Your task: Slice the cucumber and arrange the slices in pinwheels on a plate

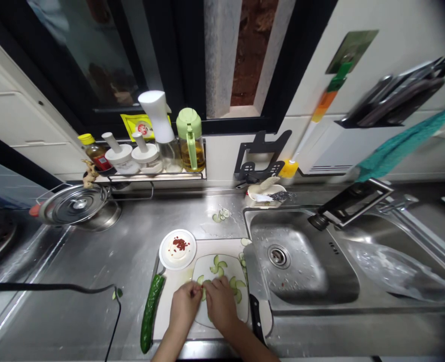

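Note:
In the head view, my left hand (185, 302) is closed in a pinch over the left part of a white square plate (222, 260); what it holds is too small to tell. Beside it, my right hand (221, 302) bends its fingers onto a cucumber slice (203, 293) between the two hands. More slices lie in small fans on the plate, at the back (218, 264) and right (238, 287). A small white dish (168, 257) with chopped red bits (180, 244) stands behind my left hand. The plate and dish rest on a pale cutting board (165, 306).
A whole cucumber (152, 312) lies along the board's left edge. At the right is a knife (257, 317) with a black handle, near loose slices (246, 242). The sink (301, 281) is further right. Cucumber scraps (221, 215) lie behind; a lidded pot (79, 203) stands back left.

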`<state>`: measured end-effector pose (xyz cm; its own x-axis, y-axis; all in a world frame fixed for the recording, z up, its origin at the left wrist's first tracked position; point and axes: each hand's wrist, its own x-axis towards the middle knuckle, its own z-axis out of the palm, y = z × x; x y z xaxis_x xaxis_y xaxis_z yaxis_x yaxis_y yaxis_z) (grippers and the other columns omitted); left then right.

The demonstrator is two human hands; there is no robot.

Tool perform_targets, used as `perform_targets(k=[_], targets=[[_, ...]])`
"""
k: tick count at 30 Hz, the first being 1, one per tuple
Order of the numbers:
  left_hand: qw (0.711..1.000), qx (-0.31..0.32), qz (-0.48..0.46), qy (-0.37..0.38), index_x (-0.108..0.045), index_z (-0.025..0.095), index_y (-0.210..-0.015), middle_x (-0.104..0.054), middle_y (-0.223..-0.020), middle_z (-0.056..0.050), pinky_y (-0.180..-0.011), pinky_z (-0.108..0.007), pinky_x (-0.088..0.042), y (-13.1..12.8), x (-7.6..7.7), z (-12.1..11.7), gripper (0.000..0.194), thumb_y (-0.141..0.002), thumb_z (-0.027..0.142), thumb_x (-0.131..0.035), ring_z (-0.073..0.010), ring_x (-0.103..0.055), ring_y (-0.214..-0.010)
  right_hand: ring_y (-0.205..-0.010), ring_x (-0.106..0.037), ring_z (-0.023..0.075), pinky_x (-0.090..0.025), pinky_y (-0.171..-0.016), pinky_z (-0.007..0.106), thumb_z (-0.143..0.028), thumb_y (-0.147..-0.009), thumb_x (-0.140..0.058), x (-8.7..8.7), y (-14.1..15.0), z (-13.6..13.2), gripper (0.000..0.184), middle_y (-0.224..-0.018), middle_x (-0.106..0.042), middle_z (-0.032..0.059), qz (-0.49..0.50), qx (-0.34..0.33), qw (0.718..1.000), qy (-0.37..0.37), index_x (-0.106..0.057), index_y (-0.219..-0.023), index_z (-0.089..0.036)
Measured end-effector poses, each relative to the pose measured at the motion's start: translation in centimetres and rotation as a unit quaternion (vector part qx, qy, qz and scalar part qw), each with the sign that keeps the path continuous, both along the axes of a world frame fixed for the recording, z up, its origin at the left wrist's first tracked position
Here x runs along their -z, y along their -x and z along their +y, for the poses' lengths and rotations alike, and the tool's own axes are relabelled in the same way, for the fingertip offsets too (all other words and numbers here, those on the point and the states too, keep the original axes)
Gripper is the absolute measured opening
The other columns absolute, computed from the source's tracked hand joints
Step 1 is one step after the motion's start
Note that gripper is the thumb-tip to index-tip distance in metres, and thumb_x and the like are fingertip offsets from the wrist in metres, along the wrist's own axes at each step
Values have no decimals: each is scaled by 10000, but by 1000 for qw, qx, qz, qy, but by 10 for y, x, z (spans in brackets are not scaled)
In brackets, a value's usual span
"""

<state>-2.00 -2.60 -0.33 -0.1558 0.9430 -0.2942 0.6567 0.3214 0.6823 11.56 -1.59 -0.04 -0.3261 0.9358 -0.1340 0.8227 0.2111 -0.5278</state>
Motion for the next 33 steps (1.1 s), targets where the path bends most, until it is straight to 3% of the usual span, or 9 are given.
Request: perform_targets(k=[14,23,28,33], targets=[[1000,-25,-10,7,-679,192,-711,-700,-696,-10,-647,-197,-405,14,-14,5,172,-772,242,-525,-137,-625,-669,-945,-489,243,-332,-829,343,-91,-832,-480,-7,-4,0,276,-909,-649,45,-1,19,1000,-3,-677,-970,-229],[984,-106,136,41,-700,211,-780,-726,-793,-69,-645,-230,-393,65,-18,64,277,-844,343,-465,-169,-636,-705,-989,-499,242,-338,-902,349,-104,-839,-497,-11,-16,-4,294,-932,-667,45,5,42,999,-3,-701,-1005,-236],[974,-118,181,62,-693,218,-773,-714,-846,-77,-664,-240,-404,69,-10,86,245,-818,351,-492,-182,-641,-749,-1006,-494,234,-308,-962,345,-107,-839,-504,-14,-24,-9,290,-950,-671,40,15,48,999,-7,-705,-1010,-228],[971,-120,194,69,-704,210,-818,-708,-920,-112,-681,-272,-412,67,-3,90,270,-811,353,-475,-225,-648,-824,-978,-497,225,-336,-887,322,-117,-849,-509,-17,-29,-10,260,-926,-669,33,20,60,998,3,-703,-976,-235]])
